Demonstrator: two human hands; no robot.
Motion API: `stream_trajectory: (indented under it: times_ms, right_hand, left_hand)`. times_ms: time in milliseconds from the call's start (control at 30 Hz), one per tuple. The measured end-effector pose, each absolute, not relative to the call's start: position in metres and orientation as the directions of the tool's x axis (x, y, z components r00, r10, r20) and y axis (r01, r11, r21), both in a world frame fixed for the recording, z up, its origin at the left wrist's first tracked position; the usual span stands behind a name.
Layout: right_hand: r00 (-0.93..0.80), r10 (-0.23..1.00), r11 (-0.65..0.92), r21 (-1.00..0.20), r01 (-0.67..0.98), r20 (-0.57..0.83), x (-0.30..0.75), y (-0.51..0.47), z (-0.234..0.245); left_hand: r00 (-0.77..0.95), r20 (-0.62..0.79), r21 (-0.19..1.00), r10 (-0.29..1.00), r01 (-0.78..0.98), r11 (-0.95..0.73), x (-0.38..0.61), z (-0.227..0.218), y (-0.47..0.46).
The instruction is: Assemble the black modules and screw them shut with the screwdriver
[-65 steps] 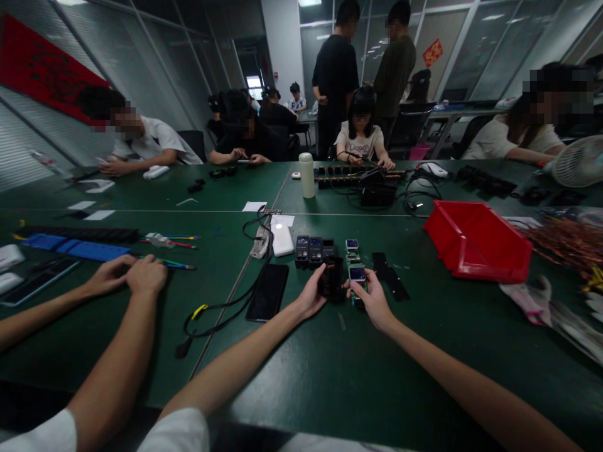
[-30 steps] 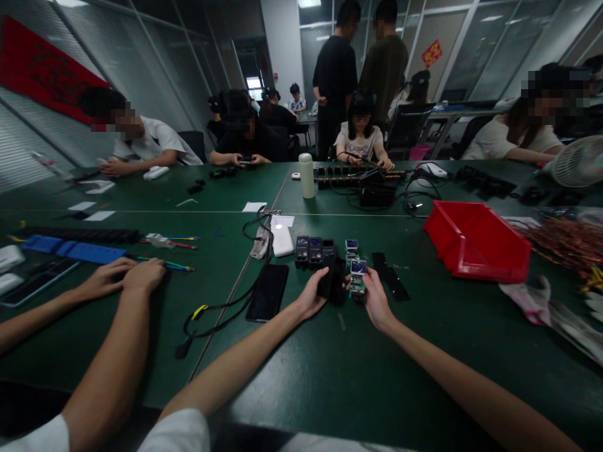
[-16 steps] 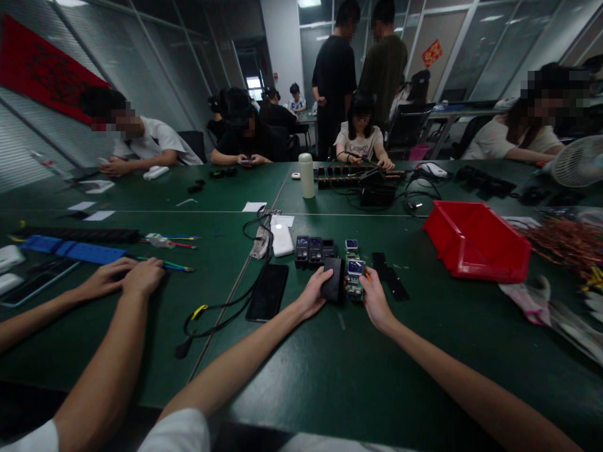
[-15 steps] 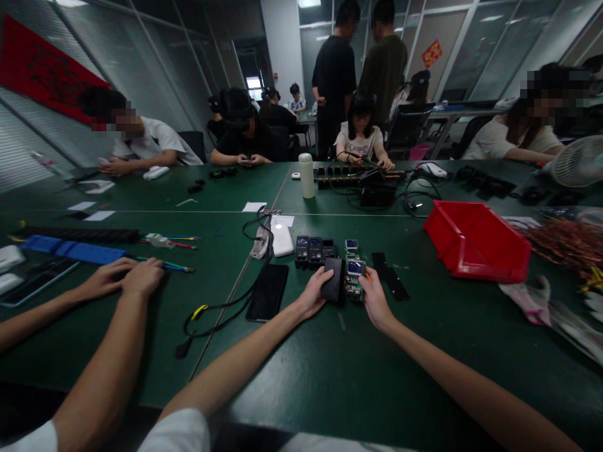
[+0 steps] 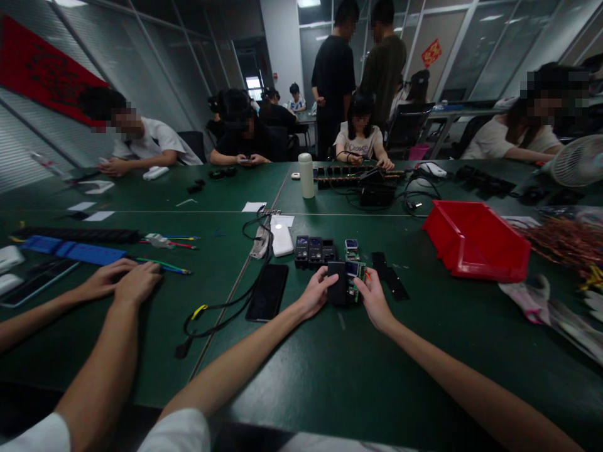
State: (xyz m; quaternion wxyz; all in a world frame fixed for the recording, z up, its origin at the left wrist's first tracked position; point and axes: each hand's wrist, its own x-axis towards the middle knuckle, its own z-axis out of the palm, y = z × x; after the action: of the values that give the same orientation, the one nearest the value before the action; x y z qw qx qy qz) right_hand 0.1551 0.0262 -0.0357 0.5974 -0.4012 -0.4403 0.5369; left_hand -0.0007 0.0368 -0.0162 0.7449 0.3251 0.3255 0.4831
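Observation:
My left hand (image 5: 316,293) grips a black plastic housing (image 5: 336,284), thumb across its face. Closed on a green circuit board (image 5: 353,292) with a small screen is my right hand (image 5: 373,294). The board's left edge meets or overlaps the housing's right side; which of these, I cannot tell. Just beyond lies another circuit board (image 5: 351,248) with a screen. Black modules with displays (image 5: 315,250) stand in a row behind my left hand. To the right of my right hand are flat black plates (image 5: 390,276).
A black phone (image 5: 267,292) and a looped cable (image 5: 221,306) lie left of my arms. A red bin (image 5: 475,245) stands to the right, near gloves (image 5: 541,301). A co-worker's hands (image 5: 127,279) rest by a blue strip (image 5: 75,248). A bottle (image 5: 306,176) stands farther back.
The black housing has shifted slightly right, against or over the circuit board's left side. My right thumb has moved left over the board. The co-worker's hands at left have shifted slightly.

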Motion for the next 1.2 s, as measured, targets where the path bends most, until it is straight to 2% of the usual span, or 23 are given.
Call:
stream_trajectory:
  times_ms: [667, 1200]
  right_hand:
    - [0.015, 0.995, 0.098, -0.953, -0.286, 0.098, 0.156, 0.0236, -0.0319]
    - [0.013, 0.991, 0.135, -0.959, -0.251, 0.136, 0.1568, 0.0234, -0.0306]
  left_hand:
    - [0.293, -0.173, 0.811, 0.94, -0.5, 0.305, 0.0001, -0.0155, 0.035]
    - [0.163, -0.077, 0.88, 0.984, -0.453, 0.144, 0.0071, -0.0113, 0.0302]
